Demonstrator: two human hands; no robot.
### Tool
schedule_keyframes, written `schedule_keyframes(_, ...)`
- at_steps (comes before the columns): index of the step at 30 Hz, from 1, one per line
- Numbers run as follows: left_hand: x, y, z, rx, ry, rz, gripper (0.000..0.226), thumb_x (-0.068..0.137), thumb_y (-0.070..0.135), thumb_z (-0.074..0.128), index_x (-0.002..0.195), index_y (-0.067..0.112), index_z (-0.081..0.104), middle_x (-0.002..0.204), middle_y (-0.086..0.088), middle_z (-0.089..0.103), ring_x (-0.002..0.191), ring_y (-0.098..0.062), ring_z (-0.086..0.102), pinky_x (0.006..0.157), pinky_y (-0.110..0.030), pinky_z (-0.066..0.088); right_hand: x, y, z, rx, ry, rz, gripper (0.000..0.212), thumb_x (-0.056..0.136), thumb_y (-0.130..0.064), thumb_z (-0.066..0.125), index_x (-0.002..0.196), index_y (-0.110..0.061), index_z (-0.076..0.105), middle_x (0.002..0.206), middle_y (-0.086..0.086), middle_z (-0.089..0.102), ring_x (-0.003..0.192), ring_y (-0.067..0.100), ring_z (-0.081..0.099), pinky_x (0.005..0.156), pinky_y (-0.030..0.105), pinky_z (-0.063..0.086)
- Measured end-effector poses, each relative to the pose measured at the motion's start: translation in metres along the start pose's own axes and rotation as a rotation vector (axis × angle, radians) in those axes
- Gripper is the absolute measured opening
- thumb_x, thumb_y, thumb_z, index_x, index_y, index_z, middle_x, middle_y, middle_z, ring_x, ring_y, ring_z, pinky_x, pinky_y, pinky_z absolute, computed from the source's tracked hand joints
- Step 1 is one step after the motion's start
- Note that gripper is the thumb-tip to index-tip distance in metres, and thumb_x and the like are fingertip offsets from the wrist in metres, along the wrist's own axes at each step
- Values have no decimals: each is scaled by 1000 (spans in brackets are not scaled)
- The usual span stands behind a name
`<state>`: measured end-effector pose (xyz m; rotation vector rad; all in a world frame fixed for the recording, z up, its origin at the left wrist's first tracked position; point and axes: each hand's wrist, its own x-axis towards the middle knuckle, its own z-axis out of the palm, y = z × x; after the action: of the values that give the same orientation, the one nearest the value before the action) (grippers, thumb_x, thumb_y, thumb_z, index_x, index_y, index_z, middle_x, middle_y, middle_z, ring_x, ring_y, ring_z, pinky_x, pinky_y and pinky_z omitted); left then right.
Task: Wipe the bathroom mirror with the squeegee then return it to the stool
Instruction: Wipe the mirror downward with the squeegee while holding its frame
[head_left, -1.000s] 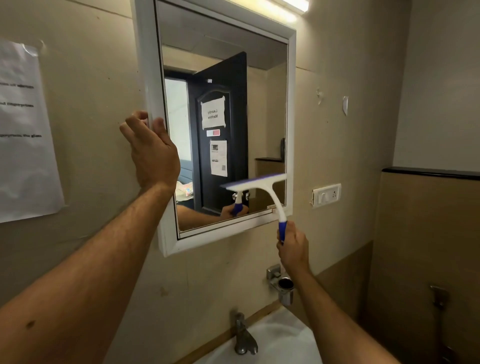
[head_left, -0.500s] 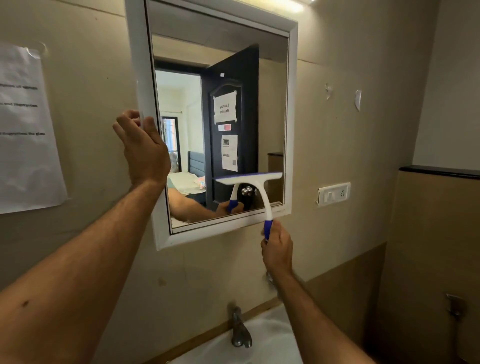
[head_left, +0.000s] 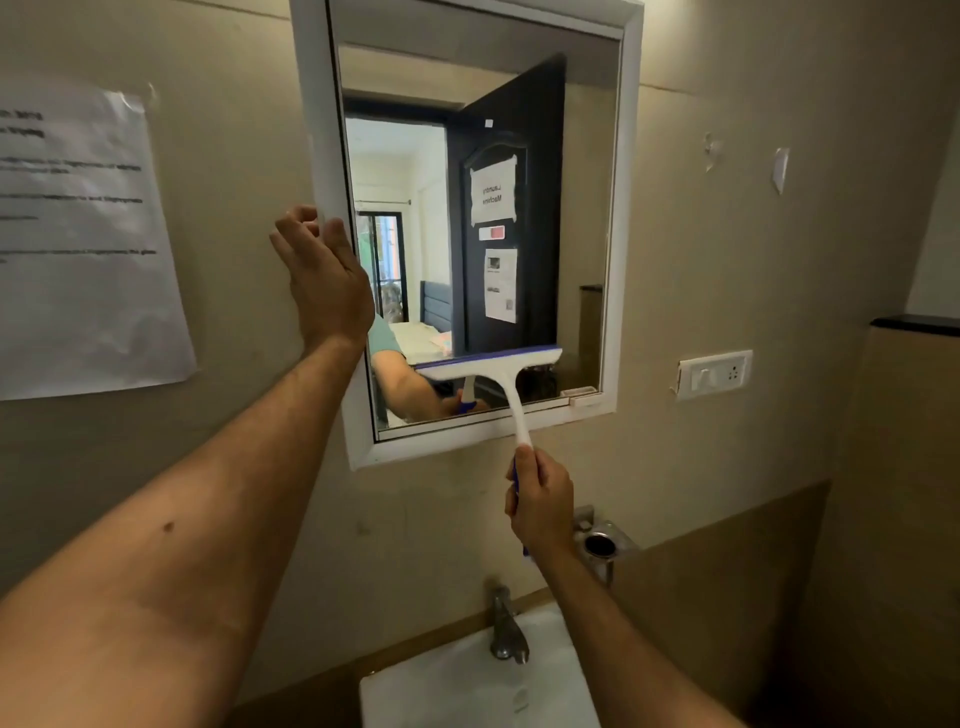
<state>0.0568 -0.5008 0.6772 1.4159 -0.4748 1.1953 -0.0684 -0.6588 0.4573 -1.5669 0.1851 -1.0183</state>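
Squeegee shifted left along lower mirror.
Right hand grips its handle, blade on glass; left hand curls round frame's left edge.

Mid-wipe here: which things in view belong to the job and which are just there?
Job: white-framed wall mirror; white squeegee with blue handle, gripped by right hand; left hand holding the frame.
Bystanders: taped paper notice; white switch plate; chrome tap; white basin.
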Motion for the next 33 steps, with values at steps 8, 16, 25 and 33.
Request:
schedule_keyframes(8,5,2,-2,-2,-10,7,37,103,32,35,116,-2,42,113,-16,46,81,-8,44,62,-5,33,14,-27,32,-64,62,-111,33,103,-35,43,77,-23,58,59,-3,52,52,11,47,50,31,42)
schedule_keyframes(16,5,1,-4,-23,-7,-4,34,102,26,37,113,-6,43,111,-19,47,80,-1,36,67,-2,30,-25,5,32,-63,78,-32,48,90,-61,39,69,-20,53,56,0,50,50,16,45,49,35,40)
schedule_keyframes(25,2,3,-3,-55,-15,7,34,103,23,37,113,-9,42,111,-20,47,81,20,40,67,8,29,-22,-9,41,-42,79,-52,43,94,-51,41,68,-19,54,55,3,52,48,19,49,47,36,42)
schedule_keyframes(33,5,3,-5,-49,13,-2,33,102,25,37,114,-6,44,105,-6,42,80,14,41,66,7,29,-40,0,40,-59,80,-50,50,91,-55,40,70,-12,54,57,10,50,49,15,45,46,37,39)
